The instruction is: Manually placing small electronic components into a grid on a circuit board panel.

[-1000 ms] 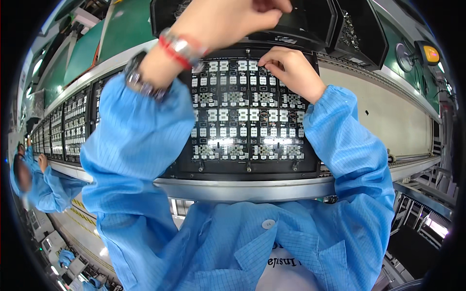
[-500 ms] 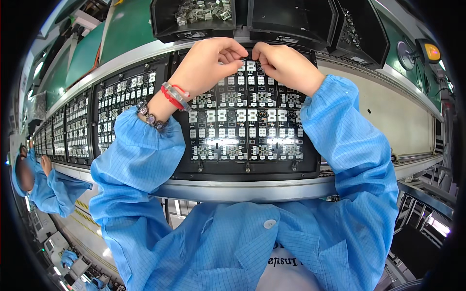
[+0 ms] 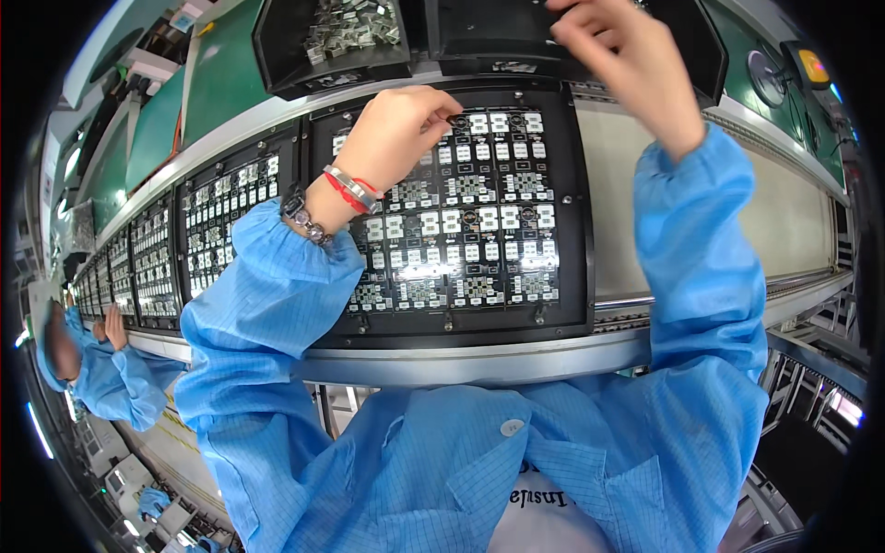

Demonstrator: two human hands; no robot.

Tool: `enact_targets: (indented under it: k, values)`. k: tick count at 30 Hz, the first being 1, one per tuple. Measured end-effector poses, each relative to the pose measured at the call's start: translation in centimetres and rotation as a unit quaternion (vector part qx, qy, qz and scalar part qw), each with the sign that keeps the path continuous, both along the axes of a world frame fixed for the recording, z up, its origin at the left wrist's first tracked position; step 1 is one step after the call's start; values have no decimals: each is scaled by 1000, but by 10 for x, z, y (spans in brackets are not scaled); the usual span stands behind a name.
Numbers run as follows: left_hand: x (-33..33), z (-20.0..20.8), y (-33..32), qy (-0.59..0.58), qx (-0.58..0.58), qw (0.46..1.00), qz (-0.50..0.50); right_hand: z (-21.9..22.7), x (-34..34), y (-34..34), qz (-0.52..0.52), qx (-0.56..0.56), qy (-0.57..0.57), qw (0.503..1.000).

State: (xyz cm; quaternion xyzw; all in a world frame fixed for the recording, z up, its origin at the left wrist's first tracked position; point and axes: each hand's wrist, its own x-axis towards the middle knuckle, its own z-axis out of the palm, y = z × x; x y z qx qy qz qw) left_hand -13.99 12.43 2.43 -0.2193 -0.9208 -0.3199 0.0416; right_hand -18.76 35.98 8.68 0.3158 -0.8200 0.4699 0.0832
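A black carrier tray [image 3: 576,240] holds a panel of circuit boards [image 3: 479,221] with rows of white and silver parts. Over its upper part, my left hand [image 3: 392,134] has thumb and index finger pinched together near the panel's top edge. Whatever lies between those fingertips is too small to make out. My right hand [image 3: 636,74] is raised off the panel to the upper right, in front of the black bins. Its fingers are bent but apart, slightly blurred, with nothing visible between them.
Beyond the rail stand a black bin [image 3: 267,55] with small metal parts [image 3: 355,28] and another black bin [image 3: 498,41]. More loaded carriers [image 3: 230,207] line the conveyor to the left. A co-worker [image 3: 115,369] in blue is at the far left. Pale belt [image 3: 618,184] shows at right.
My right hand has left the panel's top edge and moved up and right toward the bins. My left hand still pinches over the panel. The view has shifted slightly.
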Motion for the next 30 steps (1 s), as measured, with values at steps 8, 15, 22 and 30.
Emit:
enact_targets:
  k: [8, 15, 22, 30]
  values:
    - [-13, -8, 13, 133, -110, 983, -67, 2, -45, 82, -100, -31, 25, 994]
    - [-11, -6, 4, 98, -113, 988, -48, -4, -56, 91, -93, -51, 10, 994]
    - [-12, -7, 7, 115, -131, 983, -54, -6, -66, 99, -108, -53, 4, 993]
    - [-12, -7, 4, 156, -131, 969, -140, -22, -90, 110, -128, -48, 8, 991]
